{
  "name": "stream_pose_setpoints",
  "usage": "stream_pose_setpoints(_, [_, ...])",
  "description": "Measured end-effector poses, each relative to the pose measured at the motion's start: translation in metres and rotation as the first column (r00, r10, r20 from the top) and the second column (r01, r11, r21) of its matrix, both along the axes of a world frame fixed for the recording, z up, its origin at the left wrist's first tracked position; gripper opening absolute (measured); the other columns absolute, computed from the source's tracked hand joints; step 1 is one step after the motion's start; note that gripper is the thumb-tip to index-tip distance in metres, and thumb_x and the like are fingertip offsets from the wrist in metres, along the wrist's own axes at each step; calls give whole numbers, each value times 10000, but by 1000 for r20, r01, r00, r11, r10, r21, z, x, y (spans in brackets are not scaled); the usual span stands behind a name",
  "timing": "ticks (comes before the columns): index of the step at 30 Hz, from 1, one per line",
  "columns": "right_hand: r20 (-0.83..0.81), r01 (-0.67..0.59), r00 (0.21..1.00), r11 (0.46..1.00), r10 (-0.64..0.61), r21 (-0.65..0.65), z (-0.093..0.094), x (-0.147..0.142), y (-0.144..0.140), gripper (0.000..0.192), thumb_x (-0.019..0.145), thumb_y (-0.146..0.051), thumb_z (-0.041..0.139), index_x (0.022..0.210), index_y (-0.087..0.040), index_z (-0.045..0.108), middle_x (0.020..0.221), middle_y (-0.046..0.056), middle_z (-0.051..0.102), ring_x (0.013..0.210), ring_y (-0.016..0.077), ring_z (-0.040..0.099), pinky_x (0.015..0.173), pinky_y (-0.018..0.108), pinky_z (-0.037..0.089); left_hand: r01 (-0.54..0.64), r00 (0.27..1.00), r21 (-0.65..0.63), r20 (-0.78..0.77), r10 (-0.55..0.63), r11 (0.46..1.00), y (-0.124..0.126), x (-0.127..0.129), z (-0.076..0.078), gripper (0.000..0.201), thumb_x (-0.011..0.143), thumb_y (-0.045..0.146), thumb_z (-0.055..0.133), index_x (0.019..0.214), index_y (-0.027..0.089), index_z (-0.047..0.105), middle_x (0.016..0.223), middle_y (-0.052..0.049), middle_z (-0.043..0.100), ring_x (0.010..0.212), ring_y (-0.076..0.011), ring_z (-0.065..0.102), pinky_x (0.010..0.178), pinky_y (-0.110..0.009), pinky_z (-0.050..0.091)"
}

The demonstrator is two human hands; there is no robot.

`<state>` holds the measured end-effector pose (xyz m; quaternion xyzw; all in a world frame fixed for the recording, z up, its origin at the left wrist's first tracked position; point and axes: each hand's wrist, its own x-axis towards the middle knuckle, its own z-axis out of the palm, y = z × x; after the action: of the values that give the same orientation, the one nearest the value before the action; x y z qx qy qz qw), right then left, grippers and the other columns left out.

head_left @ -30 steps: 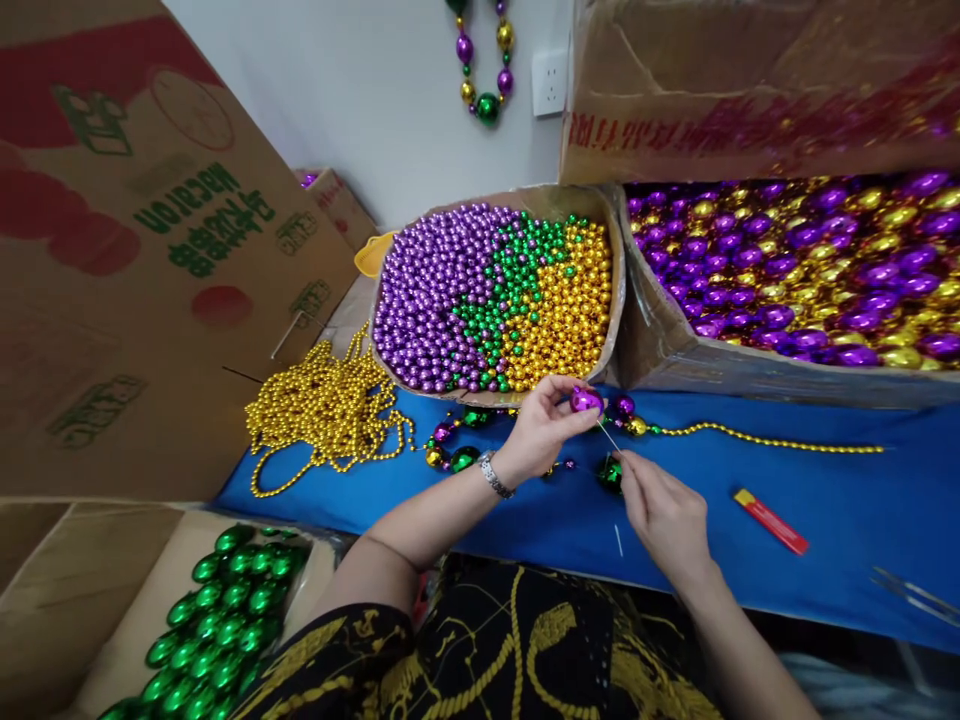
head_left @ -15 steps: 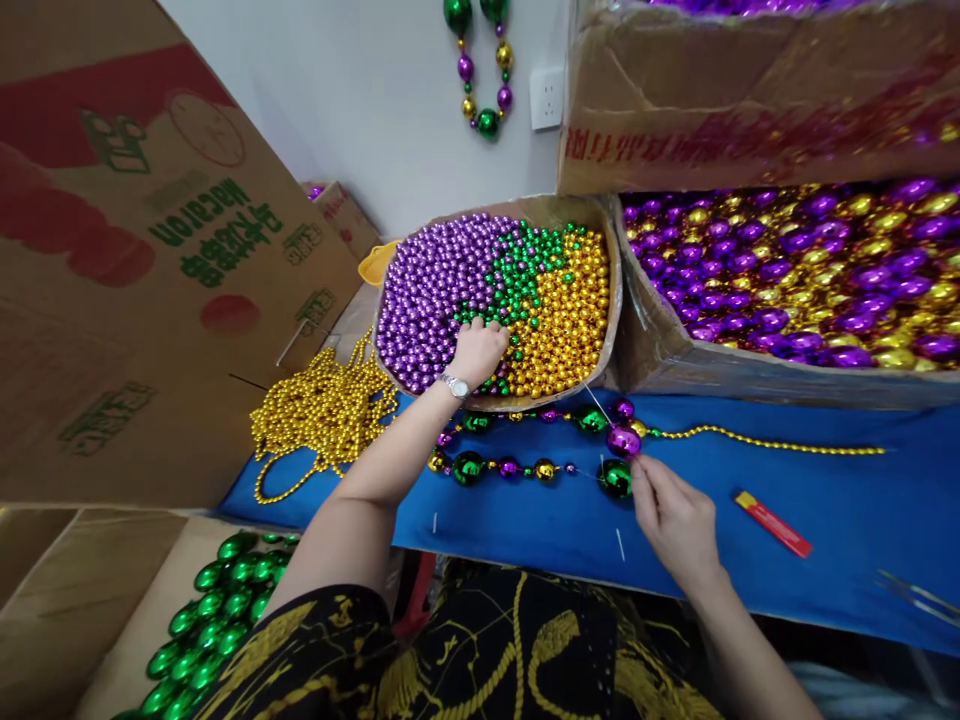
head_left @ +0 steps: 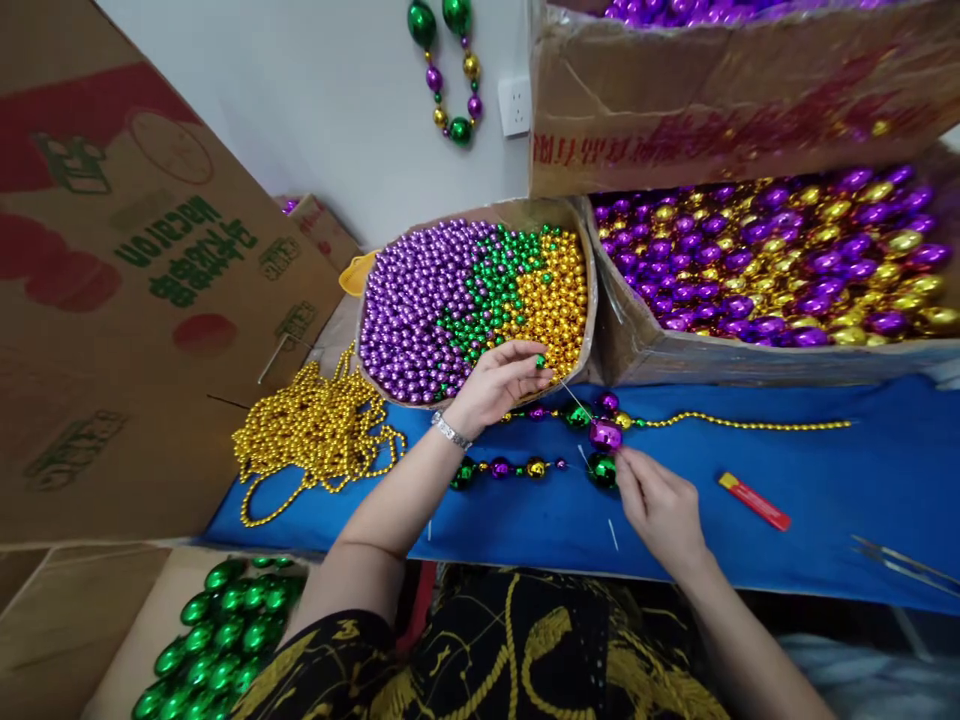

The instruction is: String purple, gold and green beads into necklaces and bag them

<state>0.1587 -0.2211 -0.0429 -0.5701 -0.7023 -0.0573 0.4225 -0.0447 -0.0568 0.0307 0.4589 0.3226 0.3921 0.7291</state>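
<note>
Beads were being strung over a blue worktop (head_left: 862, 470). A small green bead (head_left: 541, 361) was pinched between thumb & forefinger of the left hand (head_left: 495, 385), just above the near rim of the round box of small beads (head_left: 480, 300), which was filled w/ purple, green & gold sections. A thin needle (head_left: 574, 398) was seen running from near that bead down toward the right hand (head_left: 660, 510), whose fingertips were closed on the needle's lower end, right beside a large purple bead (head_left: 604, 434) already on the strand. The half-made bead strand (head_left: 525, 467) was laid on the worktop betw. the two hands, w/ green, purple & gold beads in a row and a thin gold chain section (head_left: 750, 425) stretched off to the right. A pile of gold bead chain (head_left: 315, 430) was heaped at the left end of the worktop, and a red lighter (head_left: 754, 501) was lying right of the right hand. A carton of large purple & gold beads (head_left: 772, 260) was set behind, & a box of large green beads (head_left: 225, 630) was placed low at left. A finished necklace (head_left: 450, 70) was hung on the wall.
</note>
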Motion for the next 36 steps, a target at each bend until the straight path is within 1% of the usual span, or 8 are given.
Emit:
stream_pose_setpoints(8, [51, 1, 999, 1000, -2, 20, 2, 2, -2, 179, 943, -181, 509, 1033, -177, 663, 872, 54, 751, 732, 159, 713, 691, 253, 556, 24, 995, -130, 98, -11, 991, -23, 14, -5, 252, 752, 217, 769, 985, 128, 735, 808, -55, 727, 753, -131, 705, 763, -252, 569])
stream_pose_setpoints(19, [89, 83, 993, 995, -79, -47, -6, 4, -5, 187, 953, -189, 486, 1029, -171, 656, 759, 33, 694, 648, 133, 640, 662, 237, 485, 95, 990, 170, -115, -76, 981, -31, 21, 4, 216, 779, 261, 752, 979, 178, 750, 885, -57, 725, 747, -118, 676, 749, -250, 558])
stream_pose_setpoints(23, [-50, 57, 997, 998, -57, -3, -1, 10, -5, 167, 948, -154, 477, 1013, -175, 630, 747, 30, 666, 646, 134, 626, 656, 238, 487, 298, 951, 326, -186, -248, 897, -41, 37, 22, 415, 801, 245, 730, 1209, 230, 654, 1072, -77, 691, 853, -131, 664, 767, -247, 551])
stream_pose_setpoints(26, [-154, 69, 986, 997, -66, 17, 2, 19, -9, 143, 942, -132, 480, 965, -182, 612, 680, 1, 608, 586, 117, 578, 594, 229, 461, 263, 965, 476, -142, -222, 839, -30, 61, 45, 441, 864, 286, 653, 1296, 253, 570, 1170, -89, 653, 951, -161, 663, 820, -290, 552])
stream_pose_setpoints(29, [-191, 100, 977, 994, -93, 31, 1, 29, -13, 127, 933, -122, 495, 952, -179, 606, 684, -2, 604, 589, 113, 576, 585, 225, 455, 287, 949, 704, -301, -94, 649, 8, 103, 67, 275, 900, 300, 582, 1139, 183, 647, 1009, -84, 695, 864, -154, 656, 790, -295, 529])
stream_pose_setpoints(31, [-205, 114, 973, 993, -105, 32, -1, 34, -15, 122, 932, -116, 500, 961, -176, 603, 695, 0, 608, 600, 112, 581, 592, 224, 459, 468, 848, 779, -529, 38, 417, 43, 142, 75, 198, 886, 247, 565, 1001, 155, 697, 882, -73, 704, 767, -148, 631, 757, -300, 498])
stream_pose_setpoints(33, [-215, 123, 970, 992, -115, 27, -3, 39, -16, 120, 933, -110, 502, 970, -172, 598, 698, 0, 604, 602, 110, 583, 593, 222, 457, 741, 611, 632, -775, 163, 229, 78, 182, 75, 162, 809, 137, 582, 868, 162, 731, 819, -65, 705, 769, -167, 626, 797, -327, 468])
stream_pose_setpoints(36, [-235, 126, 965, 992, -120, 14, -6, 44, -18, 128, 936, -102, 499, 989, -168, 595, 693, -5, 596, 592, 105, 580, 588, 219, 454, 952, 152, 205, -961, 231, 226, 117, 231, 63, 165, 584, 29, 675, 626, 183, 719, 692, -50, 685, 803, -225, 624, 823, -359, 448])
